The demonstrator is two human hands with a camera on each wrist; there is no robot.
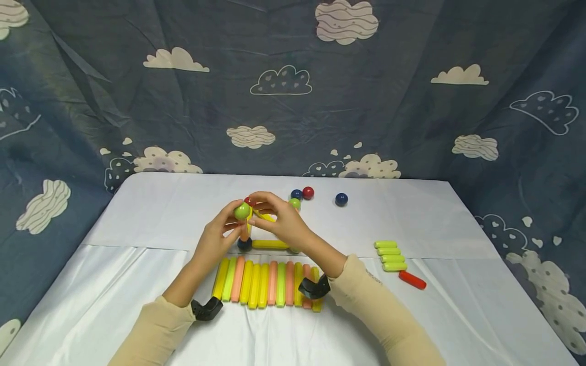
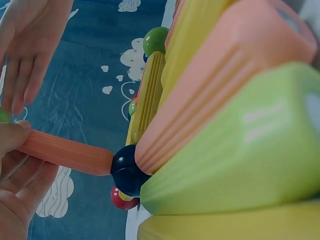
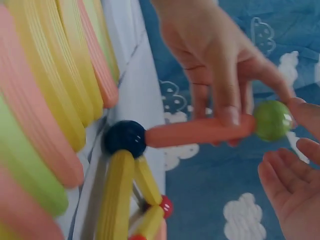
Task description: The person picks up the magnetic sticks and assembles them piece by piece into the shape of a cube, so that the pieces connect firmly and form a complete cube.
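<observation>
My left hand grips an upright salmon rod, thumb and fingers around its upper part. A green ball tops this rod, and a dark blue ball is at its foot. My right hand is beside the green ball, fingers spread and slightly bent; in the right wrist view a fingertip appears to touch the ball. A yellow rod runs along the table from the blue ball. Behind the hands, a red ball and more yellow rods are partly hidden.
A row of yellow, green and salmon rods lies in front of the structure. Loose balls, blue, red and green, sit behind; another blue ball lies apart. Short green rods and a red rod lie right.
</observation>
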